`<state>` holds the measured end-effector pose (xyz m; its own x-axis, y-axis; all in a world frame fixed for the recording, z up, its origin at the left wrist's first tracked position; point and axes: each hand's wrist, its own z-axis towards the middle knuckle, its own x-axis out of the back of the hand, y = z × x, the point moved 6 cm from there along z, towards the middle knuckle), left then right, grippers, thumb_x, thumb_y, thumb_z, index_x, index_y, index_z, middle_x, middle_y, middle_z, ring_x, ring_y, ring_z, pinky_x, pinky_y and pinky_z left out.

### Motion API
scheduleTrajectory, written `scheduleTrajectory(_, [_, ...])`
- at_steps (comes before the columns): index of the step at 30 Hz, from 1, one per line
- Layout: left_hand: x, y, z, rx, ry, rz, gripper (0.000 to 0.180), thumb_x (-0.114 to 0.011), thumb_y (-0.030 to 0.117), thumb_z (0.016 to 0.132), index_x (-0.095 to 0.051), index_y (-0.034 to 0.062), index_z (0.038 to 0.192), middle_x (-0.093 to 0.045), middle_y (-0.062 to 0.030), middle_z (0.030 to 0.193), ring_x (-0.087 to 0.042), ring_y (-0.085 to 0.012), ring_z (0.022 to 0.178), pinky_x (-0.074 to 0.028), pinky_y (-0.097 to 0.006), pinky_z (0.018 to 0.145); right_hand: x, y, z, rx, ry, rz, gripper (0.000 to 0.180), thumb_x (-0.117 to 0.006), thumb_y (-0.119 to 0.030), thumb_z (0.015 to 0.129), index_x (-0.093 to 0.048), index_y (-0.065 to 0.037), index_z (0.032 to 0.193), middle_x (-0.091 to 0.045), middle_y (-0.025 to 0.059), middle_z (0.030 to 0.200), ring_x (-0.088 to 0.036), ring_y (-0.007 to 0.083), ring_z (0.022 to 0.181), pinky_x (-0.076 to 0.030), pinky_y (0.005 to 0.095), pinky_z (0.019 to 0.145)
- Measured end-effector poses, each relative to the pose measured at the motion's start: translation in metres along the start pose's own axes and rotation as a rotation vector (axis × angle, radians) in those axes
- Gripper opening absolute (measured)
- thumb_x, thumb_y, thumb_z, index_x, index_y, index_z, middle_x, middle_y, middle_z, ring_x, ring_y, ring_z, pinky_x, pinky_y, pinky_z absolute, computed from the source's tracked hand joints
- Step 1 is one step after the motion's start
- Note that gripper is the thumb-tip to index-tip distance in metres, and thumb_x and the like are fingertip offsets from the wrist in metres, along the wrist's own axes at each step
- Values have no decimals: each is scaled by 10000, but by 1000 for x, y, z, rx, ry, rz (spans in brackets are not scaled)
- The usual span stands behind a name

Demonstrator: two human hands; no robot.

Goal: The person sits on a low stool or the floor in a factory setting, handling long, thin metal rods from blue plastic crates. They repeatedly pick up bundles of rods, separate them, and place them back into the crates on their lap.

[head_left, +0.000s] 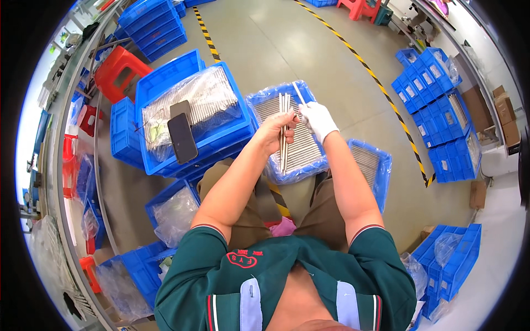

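Note:
My bare left hand (271, 134) is closed round a small bunch of thin metal rods (284, 157), which stick out above and below the fist. Close beside it, my right hand (319, 120) wears a white glove, its fingers closed on a pale, slim rod (298, 92) that points up and away from me. Both hands are above a blue tray (298, 176) lined with clear plastic film. Rows of similar metal rods (305, 151) lie side by side in that tray. The fingertips of the gloved hand are partly hidden.
Left of the tray, stacked blue crates (237, 91) hold more rods under film, with a dark phone (182, 138) on top. Another blue tray of rods (367, 163) stands by my right forearm. A red stool (118, 74) and blue bins (441, 116) stand farther out.

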<state>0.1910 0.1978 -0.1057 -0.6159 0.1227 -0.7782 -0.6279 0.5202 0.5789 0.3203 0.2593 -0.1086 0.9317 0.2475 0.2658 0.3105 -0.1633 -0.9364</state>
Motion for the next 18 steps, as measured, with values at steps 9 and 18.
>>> scheduleTrajectory(9, [35,62,-10,-346,315,53,289,-585,330,901,-554,43,920,-465,11,666,-445,-97,540,-403,-264,493,-11,-28,-62,-152,-186,392,364,-436,-178,940,-467,-82,1291,-546,-4,639,-397,56,428,-281,173,385])
scheduleTrajectory(18, [34,67,-9,-375,311,-131,277,-595,308,899,-562,33,909,-444,4,668,-421,-97,505,-392,-264,456,-33,-30,-78,2,-225,289,347,-449,-114,920,-523,-22,1247,-559,19,652,-418,49,478,-344,178,447])
